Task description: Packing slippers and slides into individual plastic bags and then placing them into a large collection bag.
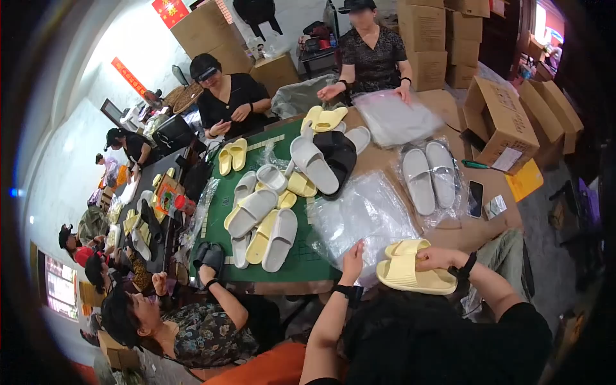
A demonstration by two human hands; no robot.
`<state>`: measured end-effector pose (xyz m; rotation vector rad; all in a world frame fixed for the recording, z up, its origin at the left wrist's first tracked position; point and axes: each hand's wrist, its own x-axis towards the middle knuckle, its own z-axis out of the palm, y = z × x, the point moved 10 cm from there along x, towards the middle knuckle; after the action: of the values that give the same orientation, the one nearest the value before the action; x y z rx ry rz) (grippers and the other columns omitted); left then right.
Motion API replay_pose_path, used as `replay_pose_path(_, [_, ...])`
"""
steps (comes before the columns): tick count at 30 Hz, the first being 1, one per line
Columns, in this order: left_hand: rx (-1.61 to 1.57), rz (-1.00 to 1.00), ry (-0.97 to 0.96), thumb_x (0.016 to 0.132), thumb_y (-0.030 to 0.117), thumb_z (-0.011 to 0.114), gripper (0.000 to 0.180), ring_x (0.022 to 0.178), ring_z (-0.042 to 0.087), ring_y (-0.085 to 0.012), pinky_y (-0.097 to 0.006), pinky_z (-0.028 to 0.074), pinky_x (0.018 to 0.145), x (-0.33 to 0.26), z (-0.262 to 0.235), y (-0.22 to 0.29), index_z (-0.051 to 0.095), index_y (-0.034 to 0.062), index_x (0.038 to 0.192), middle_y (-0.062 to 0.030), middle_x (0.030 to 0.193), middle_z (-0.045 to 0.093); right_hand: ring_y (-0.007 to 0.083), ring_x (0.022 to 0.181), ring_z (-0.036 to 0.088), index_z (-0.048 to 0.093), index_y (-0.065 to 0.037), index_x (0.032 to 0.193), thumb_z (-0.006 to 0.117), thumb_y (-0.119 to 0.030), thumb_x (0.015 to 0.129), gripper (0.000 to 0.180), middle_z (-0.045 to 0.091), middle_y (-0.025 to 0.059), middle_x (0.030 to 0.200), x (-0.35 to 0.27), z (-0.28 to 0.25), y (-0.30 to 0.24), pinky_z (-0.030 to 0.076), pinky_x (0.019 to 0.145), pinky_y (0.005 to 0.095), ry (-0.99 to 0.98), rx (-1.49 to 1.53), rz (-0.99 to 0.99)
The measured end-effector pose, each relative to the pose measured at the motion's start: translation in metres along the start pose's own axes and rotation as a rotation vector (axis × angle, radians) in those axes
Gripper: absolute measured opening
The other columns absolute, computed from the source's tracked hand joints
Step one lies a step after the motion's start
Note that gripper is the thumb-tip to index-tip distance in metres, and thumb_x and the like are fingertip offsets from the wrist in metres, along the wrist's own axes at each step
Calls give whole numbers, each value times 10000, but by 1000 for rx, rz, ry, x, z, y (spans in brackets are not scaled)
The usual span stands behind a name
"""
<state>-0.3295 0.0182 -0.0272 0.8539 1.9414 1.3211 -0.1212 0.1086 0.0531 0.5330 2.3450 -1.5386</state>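
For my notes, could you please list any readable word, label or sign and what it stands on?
I won't copy wording, only locate it.
Red wall strip: characters.
Red wall sheet: characters.
White label on open carton: too small to read.
Small card beside phone: too small.
Stacked cartons: too blurred.

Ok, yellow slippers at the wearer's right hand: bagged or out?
The yellow slippers are out: no film covers their straps, and the right hand touches them directly.

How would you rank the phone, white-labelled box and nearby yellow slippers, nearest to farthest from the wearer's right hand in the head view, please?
1. Yellow slippers, touching the right hand.
2. Phone, ahead and right.
3. Box, farther ahead, right.
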Motion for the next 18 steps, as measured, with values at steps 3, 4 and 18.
replay_pose_path(3, [125,-16,-6,928,233,438,354,907,621,-243,-295,468,772,-1,4,6,522,-24,1157,-177,1030,619,123,657,469,518,6,760,561,-333,808,345,517,93,691,-4,0,19,394,603,319,-67,-56,44])
replay_pose_path(4, [125,-16,-11,928,233,438,354,907,621,-243,-295,468,772,-4,7,12,522,-24,1157,-177,1030,619,123,657,469,518,6,760,561,-333,808,345,517,93,691,-6,-1,19,394,603,319,-64,-53,47])
replay_pose_path(18, [327,317,45,885,109,409,361,1077,460,-397,-426,376,899,-38,37,85,452,-41,1211,-252,1188,479,314,721,547,570,-22,742,579,-193,683,181,524,143,791,17,10,-45,449,654,414,382,-639,-213])
